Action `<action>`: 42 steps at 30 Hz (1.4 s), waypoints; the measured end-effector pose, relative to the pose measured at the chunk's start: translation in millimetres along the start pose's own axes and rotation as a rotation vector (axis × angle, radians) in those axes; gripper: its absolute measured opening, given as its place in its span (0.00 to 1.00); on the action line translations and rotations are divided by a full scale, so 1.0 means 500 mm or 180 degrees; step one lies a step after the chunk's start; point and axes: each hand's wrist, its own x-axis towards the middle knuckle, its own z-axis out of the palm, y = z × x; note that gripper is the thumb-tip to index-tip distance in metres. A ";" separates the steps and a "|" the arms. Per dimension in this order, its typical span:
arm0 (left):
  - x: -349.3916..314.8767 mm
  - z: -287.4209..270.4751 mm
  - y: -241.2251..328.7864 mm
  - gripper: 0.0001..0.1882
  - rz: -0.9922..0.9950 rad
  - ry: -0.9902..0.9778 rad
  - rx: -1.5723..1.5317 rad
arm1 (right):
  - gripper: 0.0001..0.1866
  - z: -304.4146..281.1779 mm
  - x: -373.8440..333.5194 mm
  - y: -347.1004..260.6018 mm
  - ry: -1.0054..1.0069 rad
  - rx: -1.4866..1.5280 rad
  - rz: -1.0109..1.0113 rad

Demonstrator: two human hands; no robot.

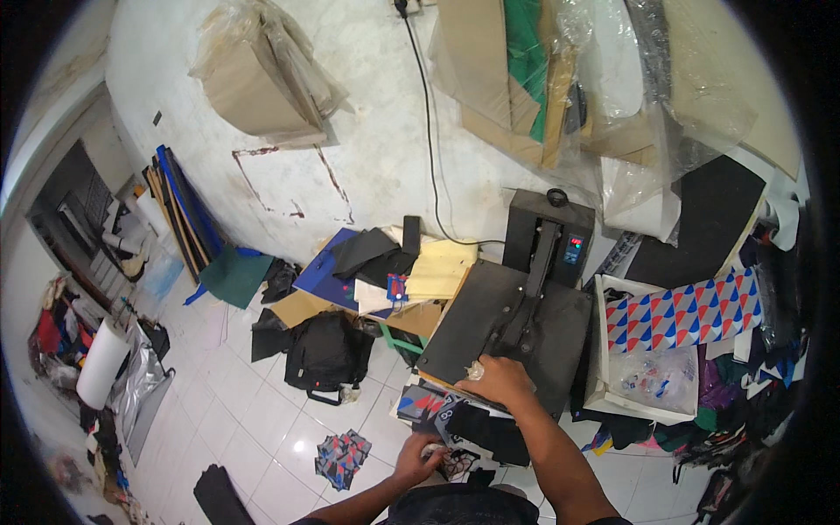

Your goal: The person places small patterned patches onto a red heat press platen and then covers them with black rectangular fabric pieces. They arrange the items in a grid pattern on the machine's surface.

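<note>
Heat press [459, 306]: the right hand [506, 382] closes around the pale end of its handle [475, 371], at the press's front edge. Nearer the wearer than the press, the left hand [418, 458] curls; I cannot tell whether it pinches anything. Left of the press lies a black backpack [328, 352]; right, a white box [639, 407].

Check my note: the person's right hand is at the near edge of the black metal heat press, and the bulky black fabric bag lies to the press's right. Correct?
No. The bulky black fabric bag lies left of the black metal heat press, as the head view shows. The right hand is at the press's near edge.
</note>
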 end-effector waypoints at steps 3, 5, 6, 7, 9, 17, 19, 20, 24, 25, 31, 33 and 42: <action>-0.142 -0.001 -0.119 0.30 -0.1267 -0.0244 -0.0010 | 0.39 -0.002 0.007 0.005 -0.0039 -0.0065 0.0001; -0.235 -0.017 -0.203 0.36 -0.2486 -0.0703 0.0067 | 0.38 -0.011 0.002 -0.011 -0.0006 -0.0062 0.0072; -0.297 -0.015 -0.266 0.38 -0.2824 -0.0908 -0.0042 | 0.37 -0.008 0.003 -0.015 -0.0004 -0.0043 0.0017; -0.318 -0.017 -0.277 0.41 -0.3134 -0.1146 -0.0169 | 0.37 -0.008 0.005 -0.012 0.0010 -0.0040 -0.0003; -0.367 -0.002 -0.285 0.42 -0.3228 -0.1443 -0.0937 | 0.35 -0.002 0.010 -0.009 0.0032 0.0000 -0.0036; -0.449 0.095 -0.350 0.33 -0.1555 -0.1144 -0.0655 | 0.35 0.010 0.010 -0.003 0.0177 0.0051 -0.0093; -0.422 0.096 -0.308 0.31 -0.2444 -0.1319 -0.1112 | 0.34 0.007 0.009 0.003 0.0182 0.0039 -0.0070; -0.393 0.084 -0.263 0.31 -0.2548 -0.1377 -0.1204 | 0.34 0.007 0.008 0.007 0.0190 0.0037 -0.0056; -0.467 0.120 -0.386 0.41 -0.2397 -0.1047 -0.0509 | 0.36 0.009 0.014 -0.015 0.0066 0.0156 -0.0088; -0.446 0.127 -0.369 0.42 -0.2661 -0.0993 -0.0567 | 0.36 0.008 0.015 -0.009 0.0083 0.0115 -0.0079; -0.296 0.028 -0.147 0.41 -0.3903 -0.0968 -0.1036 | 0.37 -0.001 0.005 -0.012 0.0103 0.0075 -0.0088; -0.288 0.025 -0.147 0.37 -0.3898 -0.1033 -0.1138 | 0.37 0.001 0.008 -0.006 0.0106 0.0095 -0.0068; -0.331 0.070 -0.289 0.31 -0.1607 -0.2132 -0.0221 | 0.39 -0.006 0.011 -0.004 -0.0078 0.0212 -0.0081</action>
